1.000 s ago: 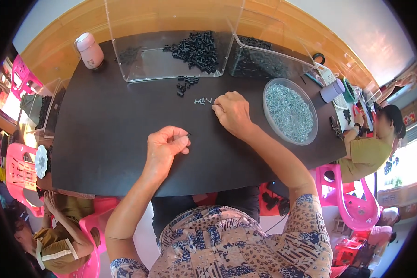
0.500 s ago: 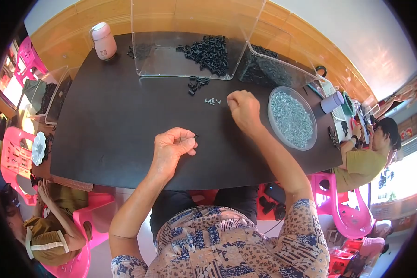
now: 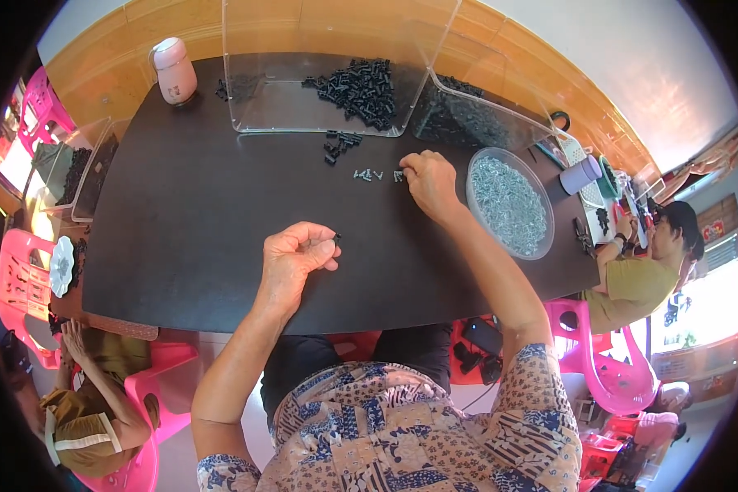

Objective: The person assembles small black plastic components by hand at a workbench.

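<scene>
Well, the left hand (image 3: pixel 293 254) pinches something — a black piece (image 3: pixel 337 236).

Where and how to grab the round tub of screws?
Take the round tub by opposite sides of its rim, likely best from the near side of the table. It is wide, open-topped and full of loose screws, so a level two-sided hold should spill least; the clear bin crowds its far side.

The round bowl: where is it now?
In the head view, the bowl sits on the table's right side, between the right hand and the purple cup.
</scene>
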Demonstrator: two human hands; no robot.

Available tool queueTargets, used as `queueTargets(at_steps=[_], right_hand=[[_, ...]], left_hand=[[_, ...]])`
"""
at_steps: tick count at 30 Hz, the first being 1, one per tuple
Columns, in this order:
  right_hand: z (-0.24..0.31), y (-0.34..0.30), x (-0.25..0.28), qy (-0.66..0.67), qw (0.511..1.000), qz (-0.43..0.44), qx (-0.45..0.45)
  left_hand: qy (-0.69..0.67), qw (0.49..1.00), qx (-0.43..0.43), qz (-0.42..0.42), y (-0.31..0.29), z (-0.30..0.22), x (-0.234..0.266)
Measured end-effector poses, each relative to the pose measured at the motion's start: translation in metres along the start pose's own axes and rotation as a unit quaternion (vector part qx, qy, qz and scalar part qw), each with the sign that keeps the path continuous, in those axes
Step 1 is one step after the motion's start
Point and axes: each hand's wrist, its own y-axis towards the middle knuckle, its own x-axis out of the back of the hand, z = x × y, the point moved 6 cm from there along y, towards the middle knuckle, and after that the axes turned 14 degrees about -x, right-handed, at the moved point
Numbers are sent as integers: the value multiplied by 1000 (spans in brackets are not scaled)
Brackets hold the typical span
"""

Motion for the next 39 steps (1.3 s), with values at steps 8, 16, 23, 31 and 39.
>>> queueTargets(at_steps=[8,16,23,31,39], right_hand=[[20,3,-10,-92,985,28,141],[26,5,-7,-57,984,71,151],[14,0,3,19,995,71,61],[16,-8,-2,8,995,83,59],[65,-41,33,252,924,263,-117]], left_hand=[[3,1000,-4,5,-1,1,1],[0,1000,-15,7,-1,1,1],[-8,1000,-15,7,-1,1,1],[-8,1000,-14,2,-1,2,1],[-24,1000,-7,-7,-10,-1,4]])
